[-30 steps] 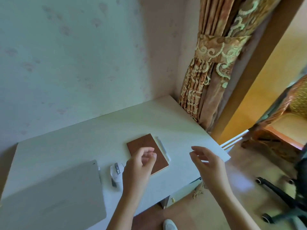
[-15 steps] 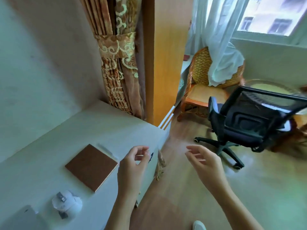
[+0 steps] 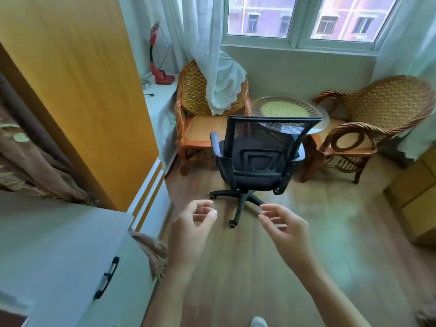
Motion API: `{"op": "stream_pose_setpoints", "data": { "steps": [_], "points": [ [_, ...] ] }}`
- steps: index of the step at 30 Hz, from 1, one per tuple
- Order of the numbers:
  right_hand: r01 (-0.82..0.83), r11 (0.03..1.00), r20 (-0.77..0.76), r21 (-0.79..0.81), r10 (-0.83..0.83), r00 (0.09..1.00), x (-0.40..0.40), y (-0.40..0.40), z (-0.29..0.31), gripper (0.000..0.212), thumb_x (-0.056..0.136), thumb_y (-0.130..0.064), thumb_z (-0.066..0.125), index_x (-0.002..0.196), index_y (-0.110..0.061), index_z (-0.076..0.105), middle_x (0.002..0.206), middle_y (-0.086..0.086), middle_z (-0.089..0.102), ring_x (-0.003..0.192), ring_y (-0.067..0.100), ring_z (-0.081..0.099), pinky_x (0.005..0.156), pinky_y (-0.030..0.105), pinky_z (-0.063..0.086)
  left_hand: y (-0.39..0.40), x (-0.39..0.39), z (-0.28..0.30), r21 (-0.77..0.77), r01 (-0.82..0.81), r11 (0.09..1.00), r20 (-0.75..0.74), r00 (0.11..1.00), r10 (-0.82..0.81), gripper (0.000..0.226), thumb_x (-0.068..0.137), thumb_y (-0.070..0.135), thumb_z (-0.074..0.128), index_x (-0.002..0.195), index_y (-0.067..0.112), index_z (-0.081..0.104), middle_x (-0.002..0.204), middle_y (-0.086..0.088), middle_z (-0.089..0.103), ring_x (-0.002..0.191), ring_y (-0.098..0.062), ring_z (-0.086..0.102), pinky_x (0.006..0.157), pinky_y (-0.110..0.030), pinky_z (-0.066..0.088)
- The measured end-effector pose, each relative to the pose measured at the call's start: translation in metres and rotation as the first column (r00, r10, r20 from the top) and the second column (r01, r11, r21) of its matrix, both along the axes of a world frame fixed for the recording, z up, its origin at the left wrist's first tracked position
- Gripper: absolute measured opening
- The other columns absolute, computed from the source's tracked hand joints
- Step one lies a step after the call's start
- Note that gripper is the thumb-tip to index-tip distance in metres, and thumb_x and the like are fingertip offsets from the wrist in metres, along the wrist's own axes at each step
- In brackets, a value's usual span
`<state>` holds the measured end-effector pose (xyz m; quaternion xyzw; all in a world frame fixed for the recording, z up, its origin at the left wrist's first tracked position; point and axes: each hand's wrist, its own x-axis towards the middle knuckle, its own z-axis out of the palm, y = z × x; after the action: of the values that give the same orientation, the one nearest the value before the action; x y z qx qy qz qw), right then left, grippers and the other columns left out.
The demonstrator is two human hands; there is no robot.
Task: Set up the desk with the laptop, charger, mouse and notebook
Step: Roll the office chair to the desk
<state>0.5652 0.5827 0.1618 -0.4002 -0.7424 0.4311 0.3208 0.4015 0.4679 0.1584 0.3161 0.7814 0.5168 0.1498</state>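
Only a corner of the white desk (image 3: 59,234) shows at the lower left, with a black drawer handle (image 3: 106,274) on its side. The laptop, mouse, notebook and charger are out of view. My left hand (image 3: 191,232) and my right hand (image 3: 283,230) hover over the wooden floor to the right of the desk, both empty with fingers loosely curled and apart. A black mesh office chair (image 3: 257,159) on casters stands just beyond my hands, its back turned to me.
Two wicker armchairs (image 3: 195,109) (image 3: 377,119) flank a small round wicker table (image 3: 285,108) under the window. An orange wooden panel (image 3: 77,90) and a brown curtain (image 3: 35,161) stand left. A red tool (image 3: 158,67) sits on a white ledge. Cardboard boxes (image 3: 415,192) sit at right.
My view has swung right, away from the desk top toward the office chair and window. The notebook, mouse and laptop have left the frame. Both hands stay empty in front of me.
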Motion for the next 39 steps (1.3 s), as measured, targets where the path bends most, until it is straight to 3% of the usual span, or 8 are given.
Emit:
{"op": "stream_pose_setpoints", "data": {
  "steps": [8, 12, 17, 20, 28, 34, 37, 39],
  "points": [
    [0.051, 0.999, 0.008, -0.005, -0.051, 0.999, 0.053, 0.131, 0.012, 0.015, 0.085, -0.019, 0.067, 0.092, -0.032, 0.067, 0.078, -0.009, 0.068, 0.074, 0.005, 0.063, 0.068, 0.021, 0.052, 0.128, 0.049, 0.007, 0.014, 0.053, 0.998, 0.058, 0.997, -0.054, 0.015, 0.085, 0.024, 0.068, 0.096, 0.034, 0.066, 0.083, 0.023, 0.067, 0.080, 0.003, 0.063, 0.076, -0.031, 0.055],
    [0.088, 0.996, -0.008, -0.008, -0.088, 0.996, 0.055, 0.181, 0.014, 0.016, 0.086, -0.016, 0.066, 0.094, -0.029, 0.068, 0.080, -0.009, 0.068, 0.074, 0.004, 0.063, 0.065, 0.016, 0.050, 0.176, 0.048, 0.011, 0.026, 0.073, 0.997, 0.052, 0.996, -0.075, 0.016, 0.086, 0.023, 0.068, 0.099, 0.032, 0.065, 0.084, 0.017, 0.068, 0.082, 0.002, 0.062, 0.077, -0.026, 0.053],
    [0.095, 0.995, 0.010, 0.007, -0.095, 0.995, 0.037, 0.237, 0.006, 0.015, 0.085, -0.018, 0.066, 0.096, -0.029, 0.068, 0.078, -0.013, 0.068, 0.075, 0.007, 0.065, 0.070, 0.026, 0.053, 0.240, 0.024, 0.013, 0.070, 0.064, 0.996, -0.002, 0.998, -0.064, 0.017, 0.087, 0.019, 0.067, 0.101, 0.028, 0.065, 0.084, 0.014, 0.069, 0.082, 0.001, 0.062, 0.069, -0.009, 0.043],
    [0.102, 0.994, 0.029, 0.025, -0.103, 0.994, 0.021, 0.276, -0.001, 0.015, 0.085, -0.020, 0.066, 0.096, -0.030, 0.068, 0.083, -0.022, 0.066, 0.077, 0.006, 0.064, 0.071, 0.026, 0.053, 0.281, 0.004, 0.009, 0.082, 0.068, 0.994, -0.064, 0.996, -0.063, 0.018, 0.088, 0.021, 0.066, 0.104, 0.029, 0.065, 0.087, 0.016, 0.069, 0.086, 0.000, 0.062, 0.071, -0.011, 0.044],
    [0.082, 0.982, 0.159, 0.172, -0.110, 0.981, -0.040, 0.396, -0.013, 0.022, 0.086, -0.020, 0.065, 0.108, -0.025, 0.067, 0.092, -0.016, 0.068, 0.092, 0.004, 0.061, 0.079, 0.017, 0.046, 0.417, -0.062, -0.010, 0.028, 0.104, 0.994, -0.213, 0.972, -0.096, 0.026, 0.088, 0.025, 0.065, 0.114, 0.029, 0.062, 0.089, 0.017, 0.067, 0.090, -0.006, 0.059, 0.077, -0.025, 0.046],
    [0.015, 0.912, 0.282, 0.410, -0.142, 0.949, -0.096, 0.477, -0.032, 0.032, 0.084, -0.018, 0.067, 0.116, -0.017, 0.065, 0.112, -0.003, 0.066, 0.112, 0.017, 0.053, 0.097, 0.031, 0.043, 0.496, -0.121, -0.035, -0.216, 0.104, 0.971, -0.514, 0.834, -0.203, 0.038, 0.089, 0.039, 0.062, 0.126, 0.031, 0.059, 0.117, 0.013, 0.064, 0.116, -0.009, 0.053, 0.099, -0.034, 0.030],
    [-0.076, 0.884, 0.427, 0.462, -0.147, 0.892, -0.119, 0.508, -0.052, 0.037, 0.084, -0.025, 0.067, 0.120, -0.019, 0.063, 0.124, 0.001, 0.062, 0.125, 0.024, 0.048, 0.106, 0.050, 0.037, 0.520, -0.140, -0.053, -0.445, 0.147, 0.883, -0.456, 0.812, -0.364, 0.045, 0.092, 0.054, 0.047, 0.133, 0.036, 0.052, 0.130, 0.016, 0.057, 0.131, -0.005, 0.040, 0.114, -0.041, 0.006],
    [-0.121, 0.910, 0.537, 0.397, -0.124, 0.835, -0.129, 0.520, -0.060, 0.041, 0.088, -0.036, 0.060, 0.127, -0.024, 0.058, 0.137, -0.002, 0.054, 0.136, 0.022, 0.037, 0.111, 0.058, 0.019, 0.529, -0.147, -0.064, -0.533, 0.148, 0.833, -0.449, 0.785, -0.426, 0.055, 0.090, 0.065, 0.032, 0.134, 0.038, 0.050, 0.130, 0.018, 0.057, 0.131, -0.004, 0.039, 0.115, -0.045, 0.000]
  ]
}}
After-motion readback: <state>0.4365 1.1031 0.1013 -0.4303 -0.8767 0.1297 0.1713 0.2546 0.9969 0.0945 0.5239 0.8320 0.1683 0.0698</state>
